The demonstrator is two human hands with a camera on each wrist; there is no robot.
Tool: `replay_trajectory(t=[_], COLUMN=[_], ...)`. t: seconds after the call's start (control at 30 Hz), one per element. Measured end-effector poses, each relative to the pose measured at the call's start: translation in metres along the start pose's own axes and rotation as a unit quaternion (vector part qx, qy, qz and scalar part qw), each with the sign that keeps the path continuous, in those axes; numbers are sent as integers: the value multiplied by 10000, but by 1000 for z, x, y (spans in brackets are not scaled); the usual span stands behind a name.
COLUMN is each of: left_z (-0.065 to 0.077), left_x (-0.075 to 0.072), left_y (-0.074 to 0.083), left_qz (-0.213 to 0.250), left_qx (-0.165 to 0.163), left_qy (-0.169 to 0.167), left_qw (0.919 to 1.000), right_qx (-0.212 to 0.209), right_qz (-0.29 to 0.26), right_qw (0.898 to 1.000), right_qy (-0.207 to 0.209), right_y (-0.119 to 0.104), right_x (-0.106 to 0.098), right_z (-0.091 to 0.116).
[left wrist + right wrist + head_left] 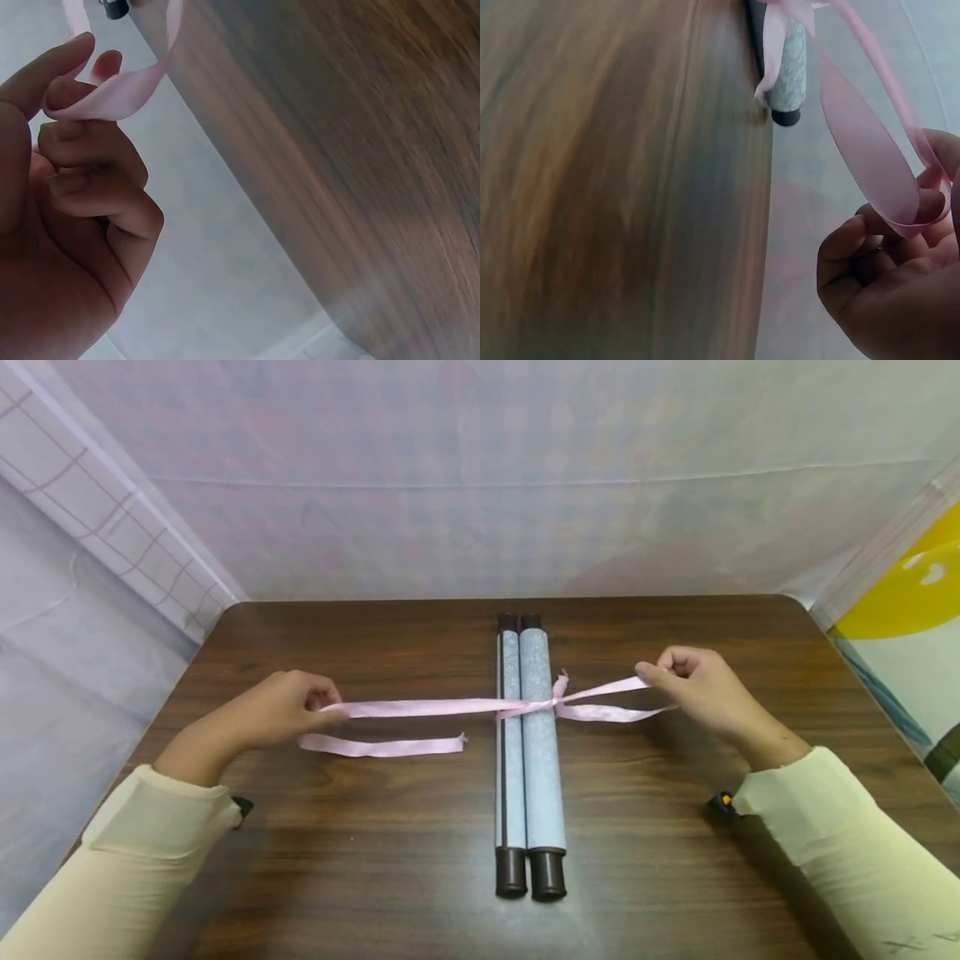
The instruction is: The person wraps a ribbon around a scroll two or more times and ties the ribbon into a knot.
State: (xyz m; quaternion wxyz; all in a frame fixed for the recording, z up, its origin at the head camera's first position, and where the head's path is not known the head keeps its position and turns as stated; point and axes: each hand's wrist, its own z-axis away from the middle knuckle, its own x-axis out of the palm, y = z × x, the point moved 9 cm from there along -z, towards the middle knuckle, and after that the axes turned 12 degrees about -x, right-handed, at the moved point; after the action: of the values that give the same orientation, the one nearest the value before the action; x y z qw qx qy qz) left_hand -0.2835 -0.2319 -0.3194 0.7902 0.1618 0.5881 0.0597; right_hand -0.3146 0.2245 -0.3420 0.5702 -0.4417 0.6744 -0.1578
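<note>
The pink ribbon [427,707] goes across the middle of two pale blue rolls [543,777], which lie side by side on the brown table [360,860], and it gathers into a crossing at the right edge of the pair; whether this is a firm knot, I cannot tell. The left hand [281,710] pinches the ribbon between thumb and fingers, with the band stretched toward the rolls and a loose tail hanging back below the hand. The right hand [708,693] holds a loop of the same ribbon on the other side, thumb and finger closed over it, as its wrist view also shows the band bent around a finger. A short frayed end stands up near the crossing. I judge the ribbon to be very light, soft and rather slippery, because its surface is shiny; it probably slides easily, so a pinch with the finger pads, close to the crossing, should control it best. The rolls look firmer, but their covering may crease under a tight band; for lifting them, the dark end caps [512,872] seem the safer place to grasp.
</note>
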Motion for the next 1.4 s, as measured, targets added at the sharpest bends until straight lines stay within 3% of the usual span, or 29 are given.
replay_trajectory(t=[0.37,0.7,0.8,0.97,1.07,1.1,1.17,1.3,1.4], left_z=[0,0,1,1,1,1,1,1,2], left_x=[-4,-4,-4,-4,-3,-4,-4,-4,-5], left_y=[-10,-13,-13,-15,-15,-16,-17,-19,-20], left_qz=[-79,-30,-13,-21,-26,-32,-49,-76,-80], left_qx=[-154,-201,-231,-254,-238,-229,-225,-248,-264], left_qy=[109,120,90,70,97,119,152,159,159], left_qw=[9998,9997,9997,9997,9997,9997,9996,9995,9995], right_qx=[524,579,597,431,392,428,511,539,463], right_qz=[45,-1152,-1841,-3279,-3540,-3434,-2886,-1056,71], right_qw=[9980,9916,9807,9428,9336,9373,9553,9927,9989], right_qy=[-358,75,282,428,403,412,394,199,30], right_y=[17,22,20,15,13,14,16,19,19], right_x=[-7,-14,-15,-12,-13,-15,-19,-29,-34], right_z=[9,7,6,2,2,2,3,4,5])
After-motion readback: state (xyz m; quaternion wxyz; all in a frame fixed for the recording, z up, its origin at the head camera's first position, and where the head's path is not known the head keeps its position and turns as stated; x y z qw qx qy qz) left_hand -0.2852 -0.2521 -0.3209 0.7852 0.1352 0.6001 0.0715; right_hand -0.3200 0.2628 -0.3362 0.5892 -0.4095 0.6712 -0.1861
